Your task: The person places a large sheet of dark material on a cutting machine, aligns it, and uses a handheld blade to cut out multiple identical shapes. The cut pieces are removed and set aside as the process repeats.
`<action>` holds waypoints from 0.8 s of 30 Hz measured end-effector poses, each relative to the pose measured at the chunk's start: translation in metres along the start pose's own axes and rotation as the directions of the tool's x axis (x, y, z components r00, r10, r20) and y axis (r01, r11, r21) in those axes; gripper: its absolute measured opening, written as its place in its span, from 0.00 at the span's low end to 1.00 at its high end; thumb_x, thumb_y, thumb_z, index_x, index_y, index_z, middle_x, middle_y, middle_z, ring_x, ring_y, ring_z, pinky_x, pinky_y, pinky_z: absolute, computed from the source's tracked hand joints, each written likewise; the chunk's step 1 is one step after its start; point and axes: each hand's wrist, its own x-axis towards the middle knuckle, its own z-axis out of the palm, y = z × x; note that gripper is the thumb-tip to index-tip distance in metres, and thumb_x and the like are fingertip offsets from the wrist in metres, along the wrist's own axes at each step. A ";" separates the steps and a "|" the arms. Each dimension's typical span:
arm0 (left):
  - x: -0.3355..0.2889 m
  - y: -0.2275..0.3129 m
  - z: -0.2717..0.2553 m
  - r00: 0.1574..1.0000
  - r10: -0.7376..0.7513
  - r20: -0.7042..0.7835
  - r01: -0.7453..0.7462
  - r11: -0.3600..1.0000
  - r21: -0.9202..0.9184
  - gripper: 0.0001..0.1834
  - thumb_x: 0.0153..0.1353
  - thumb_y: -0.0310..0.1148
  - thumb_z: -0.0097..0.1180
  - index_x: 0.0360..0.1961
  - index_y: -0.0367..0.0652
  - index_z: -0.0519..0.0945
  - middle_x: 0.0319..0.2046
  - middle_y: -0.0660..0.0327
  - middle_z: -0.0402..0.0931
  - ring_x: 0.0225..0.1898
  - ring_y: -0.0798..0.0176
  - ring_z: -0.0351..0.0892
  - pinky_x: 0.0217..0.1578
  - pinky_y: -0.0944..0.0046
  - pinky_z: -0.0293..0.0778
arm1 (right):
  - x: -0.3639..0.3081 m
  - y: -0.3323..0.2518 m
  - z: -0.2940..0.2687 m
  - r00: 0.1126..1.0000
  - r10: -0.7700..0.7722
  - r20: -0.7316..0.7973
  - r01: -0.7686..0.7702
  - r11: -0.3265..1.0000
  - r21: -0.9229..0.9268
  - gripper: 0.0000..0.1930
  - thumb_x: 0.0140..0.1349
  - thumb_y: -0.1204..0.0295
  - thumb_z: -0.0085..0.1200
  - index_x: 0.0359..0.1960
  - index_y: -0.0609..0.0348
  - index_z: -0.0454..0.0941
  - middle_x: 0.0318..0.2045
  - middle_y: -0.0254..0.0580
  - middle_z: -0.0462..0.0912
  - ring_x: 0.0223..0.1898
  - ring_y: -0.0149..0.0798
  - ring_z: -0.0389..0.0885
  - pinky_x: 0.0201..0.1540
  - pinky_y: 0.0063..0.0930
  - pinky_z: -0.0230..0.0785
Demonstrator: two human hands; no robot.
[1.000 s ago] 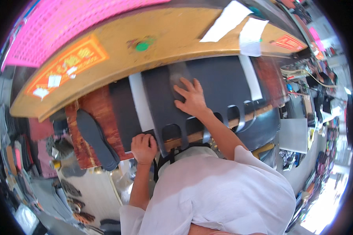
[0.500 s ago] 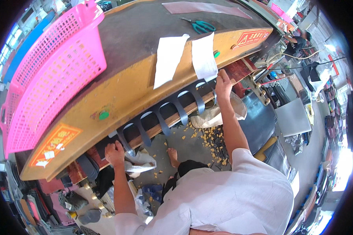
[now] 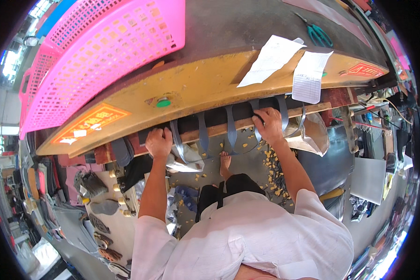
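A dark, thin sheet with a row of large rounded cut-outs (image 3: pixel 203 133) lies under the yellow beam, its narrow strips hanging over the wooden front edge (image 3: pixel 245 124). At the sheet's left end my left hand (image 3: pixel 159 143) is closed, knuckles up, apparently gripping its edge. My right hand (image 3: pixel 269 125) sits farther along to the right, fingers curled over the sheet between two strips. The fingertips of both hands are partly hidden. Just above the hands runs the yellow beam (image 3: pixel 205 88) of a machine, with a green button (image 3: pixel 163 102) on its face.
A pink perforated basket (image 3: pixel 107 60) stands on the machine's top at left. Teal-handled snips (image 3: pixel 318 35) and papers (image 3: pixel 271 60) lie to the right. Yellow scraps (image 3: pixel 274 170) litter the floor near my bare foot (image 3: pixel 225 161). Dark sole-shaped pieces (image 3: pixel 122 151) hang at left.
My right hand has moved leftward from the sheet's far right end, closer to my left hand. The left hand stays at the left end. The whole view has shifted and turned.
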 end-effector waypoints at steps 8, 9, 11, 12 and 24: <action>-0.007 -0.005 0.002 0.998 0.036 -0.053 -0.038 0.999 -0.033 0.20 0.62 0.41 0.63 0.16 0.44 0.74 0.24 0.55 0.77 0.32 0.43 0.80 0.34 0.42 0.75 | 0.000 0.006 0.004 0.997 0.081 -0.011 -0.081 0.996 0.032 0.12 0.69 0.66 0.63 0.49 0.57 0.87 0.38 0.50 0.86 0.41 0.60 0.83 0.48 0.54 0.74; -0.010 -0.006 0.003 0.998 0.037 -0.049 -0.039 0.998 -0.047 0.20 0.63 0.41 0.64 0.17 0.44 0.75 0.24 0.55 0.76 0.31 0.42 0.79 0.34 0.41 0.75 | -0.002 0.007 0.006 0.996 0.083 -0.017 -0.083 0.996 0.034 0.12 0.69 0.66 0.63 0.49 0.58 0.87 0.38 0.50 0.86 0.40 0.60 0.83 0.48 0.53 0.74; -0.018 -0.007 0.004 0.996 0.038 -0.082 -0.046 0.994 -0.096 0.20 0.63 0.40 0.64 0.17 0.43 0.75 0.23 0.54 0.76 0.31 0.42 0.79 0.34 0.41 0.74 | -0.011 0.007 0.009 0.990 0.142 0.013 -0.142 0.989 0.034 0.15 0.69 0.65 0.63 0.52 0.59 0.86 0.39 0.51 0.86 0.42 0.60 0.84 0.51 0.53 0.75; -0.024 -0.008 0.001 0.998 0.034 -0.061 -0.040 0.994 -0.098 0.20 0.63 0.40 0.64 0.17 0.43 0.75 0.23 0.54 0.76 0.31 0.42 0.78 0.34 0.41 0.74 | -0.017 0.006 0.007 0.985 0.164 0.050 -0.167 0.984 0.061 0.15 0.70 0.65 0.63 0.53 0.59 0.86 0.39 0.51 0.86 0.41 0.60 0.84 0.51 0.52 0.75; -0.120 0.084 -0.079 0.999 0.022 -0.022 -0.030 0.878 -0.477 0.19 0.64 0.28 0.66 0.18 0.41 0.72 0.22 0.54 0.72 0.27 0.45 0.75 0.28 0.46 0.70 | -0.042 -0.138 -0.018 0.960 0.189 0.208 -0.208 0.975 0.076 0.34 0.58 0.53 0.73 0.65 0.51 0.83 0.70 0.62 0.73 0.71 0.69 0.69 0.70 0.59 0.67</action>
